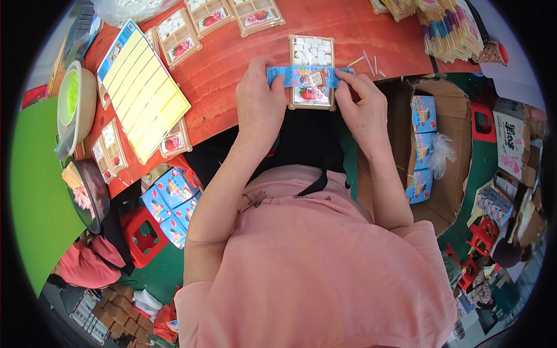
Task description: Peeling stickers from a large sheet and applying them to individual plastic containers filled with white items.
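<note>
A small tan plastic tray (291, 51) lies at the near edge of the red table, with white marshmallow-like pieces (313, 49) in its far part. A card with a strawberry picture (311, 95) shows in the near part. Across the tray's middle runs a blue printed paper band (304, 76). My left hand (259, 98) pinches the band's left end between thumb and fingers. The right end is pinched by my right hand (365, 107), whose fingertips sit beside the tray's edge. Whether the band touches the tray underneath I cannot tell.
Yellow label sheets (142, 93) lie on the left over similar trays. More filled trays (177, 37) stand at the back. Small sticks (369, 62) are scattered right of the tray. Stacked packs (449, 35) sit back right. Below stands a cardboard box (455, 168) with blue boxes (423, 151).
</note>
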Motion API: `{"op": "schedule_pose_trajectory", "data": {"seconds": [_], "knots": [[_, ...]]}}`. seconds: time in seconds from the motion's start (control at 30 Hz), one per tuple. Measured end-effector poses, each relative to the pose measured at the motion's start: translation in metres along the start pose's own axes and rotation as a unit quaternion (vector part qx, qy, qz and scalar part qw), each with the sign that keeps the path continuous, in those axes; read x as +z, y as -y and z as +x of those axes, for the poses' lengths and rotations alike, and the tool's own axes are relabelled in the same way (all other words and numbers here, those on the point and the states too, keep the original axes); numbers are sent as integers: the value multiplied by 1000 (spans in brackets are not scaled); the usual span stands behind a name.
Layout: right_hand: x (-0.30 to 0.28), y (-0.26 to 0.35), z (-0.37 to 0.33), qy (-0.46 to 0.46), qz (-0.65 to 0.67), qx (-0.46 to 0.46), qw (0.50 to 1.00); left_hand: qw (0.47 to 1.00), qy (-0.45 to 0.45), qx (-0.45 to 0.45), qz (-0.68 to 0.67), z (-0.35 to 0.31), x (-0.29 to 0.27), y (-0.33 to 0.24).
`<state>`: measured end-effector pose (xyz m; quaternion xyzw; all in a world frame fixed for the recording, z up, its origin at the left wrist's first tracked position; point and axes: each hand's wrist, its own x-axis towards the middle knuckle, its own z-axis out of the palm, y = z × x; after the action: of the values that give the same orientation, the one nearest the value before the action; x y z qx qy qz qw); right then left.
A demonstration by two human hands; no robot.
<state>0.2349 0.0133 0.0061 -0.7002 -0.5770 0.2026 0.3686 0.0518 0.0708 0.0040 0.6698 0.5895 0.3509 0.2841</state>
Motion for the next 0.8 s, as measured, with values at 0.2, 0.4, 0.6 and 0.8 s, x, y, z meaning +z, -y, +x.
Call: {"op": "schedule_pose_trajectory", "data": {"seconds": [0.2,0.4,0.6,0.8], "knots": [[24,-7,-28,-26,368,205,906,1000,-4,25,11,-6,-1,0],[26,-20,-49,-44,542,241,804,999,10,17,-44,-33,-2,4],[21,-20,-62,16,570,294,767,992,-19,15,-120,-68,8,14],[21,-29,-74,4,506,248,826,883,70,-232,-401,-80,16,-3]]}}
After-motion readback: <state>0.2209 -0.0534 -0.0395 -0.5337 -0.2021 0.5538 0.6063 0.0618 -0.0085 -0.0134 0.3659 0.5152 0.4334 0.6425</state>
